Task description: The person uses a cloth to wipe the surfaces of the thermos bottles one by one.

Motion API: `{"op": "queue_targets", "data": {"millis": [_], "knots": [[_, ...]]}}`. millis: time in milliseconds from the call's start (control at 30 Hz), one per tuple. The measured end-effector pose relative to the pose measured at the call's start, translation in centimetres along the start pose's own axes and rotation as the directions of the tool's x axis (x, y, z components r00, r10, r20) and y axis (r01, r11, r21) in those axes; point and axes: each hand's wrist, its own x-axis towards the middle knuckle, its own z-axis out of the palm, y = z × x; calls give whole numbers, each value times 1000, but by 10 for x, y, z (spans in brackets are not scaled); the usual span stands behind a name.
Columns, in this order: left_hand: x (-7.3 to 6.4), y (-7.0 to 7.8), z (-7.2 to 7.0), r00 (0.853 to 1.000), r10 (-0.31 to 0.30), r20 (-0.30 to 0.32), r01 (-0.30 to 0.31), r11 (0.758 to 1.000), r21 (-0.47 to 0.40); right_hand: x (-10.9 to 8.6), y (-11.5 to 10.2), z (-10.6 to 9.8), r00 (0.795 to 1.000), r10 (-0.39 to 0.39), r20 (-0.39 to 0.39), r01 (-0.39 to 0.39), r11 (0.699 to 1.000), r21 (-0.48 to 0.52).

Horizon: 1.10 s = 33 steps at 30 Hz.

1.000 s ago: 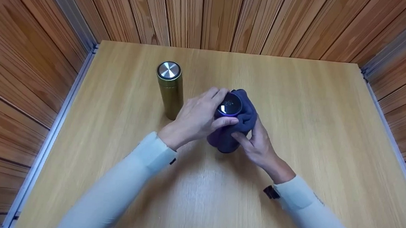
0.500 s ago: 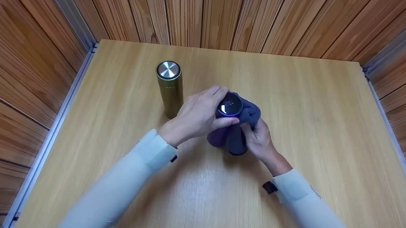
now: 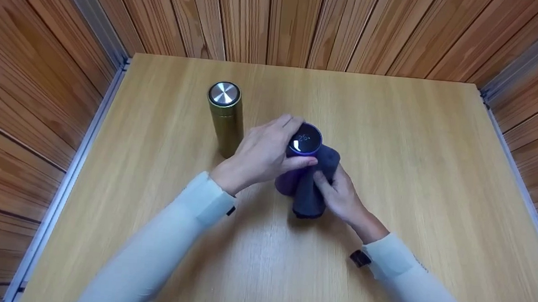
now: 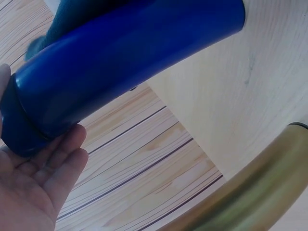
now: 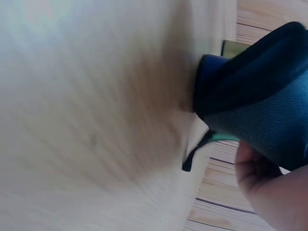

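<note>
A blue-purple thermos flask [image 3: 287, 182] stands on the table, its dark round lid showing lit digits. My left hand [image 3: 267, 148] grips it around the top, fingers on the far side and thumb across the near side. Against the flask's right side, my right hand [image 3: 342, 195] holds a dark grey-blue cloth [image 3: 311, 197] that hangs in folds down to near the table. In the left wrist view the flask's blue wall [image 4: 130, 62] is smooth and glossy. The right wrist view shows the cloth [image 5: 269, 106] covering most of the flask, with my thumb pressed to it.
An olive-gold thermos flask [image 3: 226, 128] with a shiny metal lid stands upright just left of my left hand. The pale wooden table [image 3: 419, 134] is bordered by wood-plank walls [image 3: 293, 23] at the back and sides, with grey metal rails [image 3: 73, 164] along its edges.
The cloth has slid from around the flask's upper right side down its near right side, and its folds have shifted with my right hand. The left hand keeps its grip.
</note>
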Motion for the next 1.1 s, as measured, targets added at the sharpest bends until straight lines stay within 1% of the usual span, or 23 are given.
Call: {"op": "queue_targets", "data": {"millis": [67, 100, 167, 233, 300, 333, 400, 467, 567, 700, 767, 833, 967, 1100], "knots": [[0, 0, 0, 1000, 1, -1, -1, 1000, 2, -1, 1, 3, 995, -100, -19, 99, 995, -20], [1, 0, -1, 1000, 1, -2, -1, 1000, 2, -1, 0, 4, 988, -151, -32, 150, 988, -32], [2, 0, -2, 1000, 2, -2, -2, 1000, 4, 0, -2, 6, 970, -239, -52, 235, 969, -72], [2, 1, -2, 1000, 4, -5, -4, 1000, 6, 2, -5, 6, 947, -313, -73, 306, 948, -90], [3, 1, -3, 1000, 10, -7, -9, 1000, 6, 6, -7, 5, 924, -373, -90, 368, 928, -66], [3, 1, -3, 1000, 11, -7, -11, 1000, 7, 7, -8, 4, 917, -390, -90, 388, 921, -41], [3, 1, -3, 1000, 13, -6, -13, 1000, 7, 11, -9, 2, 914, -399, -76, 402, 915, 33], [4, 1, -4, 1000, 11, -7, -11, 1000, 6, 14, -12, -2, 925, -377, -48, 380, 917, 120], [5, 1, -5, 1000, 11, -13, -11, 1000, 8, 18, -16, -7, 946, -324, -11, 320, 927, 197], [5, 1, -7, 1000, 1, -6, -1, 1000, -5, 23, -22, -14, 968, -251, 2, 243, 942, 231], [6, 0, -8, 1000, -9, 5, 9, 1000, -17, 26, -24, -16, 980, -199, 6, 190, 947, 258], [5, 1, -7, 1000, -16, 11, 16, 1000, -19, 28, -25, -16, 990, -140, -8, 136, 949, 284], [3, 1, -5, 1000, -19, 20, 19, 1000, -22, 29, -23, -11, 998, -52, -33, 60, 941, 333], [0, 1, -1, 1000, -14, 19, 14, 1000, -22, 26, -16, -5, 997, -29, -69, 49, 947, 317]]}}
